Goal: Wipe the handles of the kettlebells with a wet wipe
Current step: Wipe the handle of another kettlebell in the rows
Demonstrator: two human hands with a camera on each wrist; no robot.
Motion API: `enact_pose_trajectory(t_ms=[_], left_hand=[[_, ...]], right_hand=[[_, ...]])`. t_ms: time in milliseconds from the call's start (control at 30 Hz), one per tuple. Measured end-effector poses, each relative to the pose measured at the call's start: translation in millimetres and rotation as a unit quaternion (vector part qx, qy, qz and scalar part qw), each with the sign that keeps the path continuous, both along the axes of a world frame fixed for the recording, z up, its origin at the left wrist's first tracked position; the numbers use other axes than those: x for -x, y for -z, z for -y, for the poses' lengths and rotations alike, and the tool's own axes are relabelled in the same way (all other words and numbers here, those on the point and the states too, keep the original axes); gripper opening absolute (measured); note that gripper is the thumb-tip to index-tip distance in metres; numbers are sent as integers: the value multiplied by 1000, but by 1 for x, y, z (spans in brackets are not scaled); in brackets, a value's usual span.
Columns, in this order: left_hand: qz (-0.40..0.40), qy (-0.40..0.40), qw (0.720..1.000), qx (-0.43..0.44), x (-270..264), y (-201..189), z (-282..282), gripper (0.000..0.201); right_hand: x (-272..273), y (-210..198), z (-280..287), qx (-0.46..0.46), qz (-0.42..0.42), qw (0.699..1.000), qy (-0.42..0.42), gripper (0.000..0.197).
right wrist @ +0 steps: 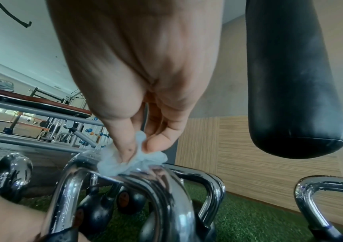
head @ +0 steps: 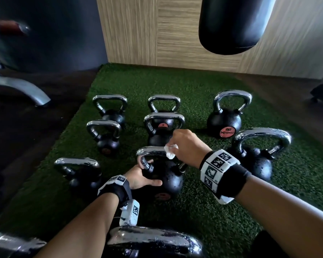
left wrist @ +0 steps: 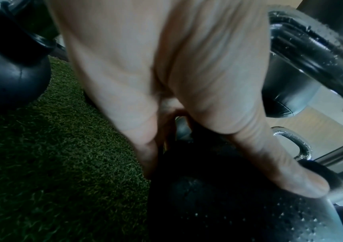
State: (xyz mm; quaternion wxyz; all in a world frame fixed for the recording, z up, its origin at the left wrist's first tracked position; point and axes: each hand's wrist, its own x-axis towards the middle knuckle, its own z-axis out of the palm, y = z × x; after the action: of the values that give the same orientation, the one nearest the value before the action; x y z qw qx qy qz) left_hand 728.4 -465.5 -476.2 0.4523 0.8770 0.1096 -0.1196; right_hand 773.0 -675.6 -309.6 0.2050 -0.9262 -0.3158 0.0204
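Observation:
Several black kettlebells with chrome handles stand on green turf [head: 203, 90]. My left hand [head: 147, 174] grips the nearest middle kettlebell [head: 168, 181]: the thumb lies across its black body and the fingers curl round the left leg of its handle [head: 149, 150]. My right hand [head: 172, 148] pinches a crumpled white wet wipe [head: 171, 153] and presses it on the right end of that handle's top bar. In the right wrist view the wipe [right wrist: 129, 162] sits between thumb and fingers on the wet chrome handle [right wrist: 160, 181]. The left wrist view shows my thumb [left wrist: 280, 167] on the kettlebell body [left wrist: 228, 212].
Other kettlebells surround it: one at the left [head: 80, 172], a big one at the right [head: 257, 153], several behind [head: 162, 127], and a handle right below my arms [head: 153, 239]. A black punching bag [head: 231, 25] hangs ahead. A grey bench leg [head: 21, 88] stands at the left.

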Motion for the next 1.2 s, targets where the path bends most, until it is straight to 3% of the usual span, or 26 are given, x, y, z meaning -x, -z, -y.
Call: enact_pose_trajectory(t_ms=[200,500,767,1000,1133,1200], left_hand=[[9,7,1000,-1,-1,1,0,109],[5,21,1000,10,-3,0,-1,105],[-1,27,999,18,-1,-2,-2,113],[-16,31,999,2,0,-6,-2,112],[-18,32,999,-12,1,-10,-1,111],[-13,25,1000,-11,3,-14,1,107]], right_hand=[[5,-13,8,76,48,995,40,15],[-8,-2,35,42,0,995,86,15],[-22,4,46,41,-12,996,76,15],[-31,37,54,70,-64,990,101,7],[-41,49,57,38,-139,984,110,21],[-41,59,55,31,-168,980,106,17]])
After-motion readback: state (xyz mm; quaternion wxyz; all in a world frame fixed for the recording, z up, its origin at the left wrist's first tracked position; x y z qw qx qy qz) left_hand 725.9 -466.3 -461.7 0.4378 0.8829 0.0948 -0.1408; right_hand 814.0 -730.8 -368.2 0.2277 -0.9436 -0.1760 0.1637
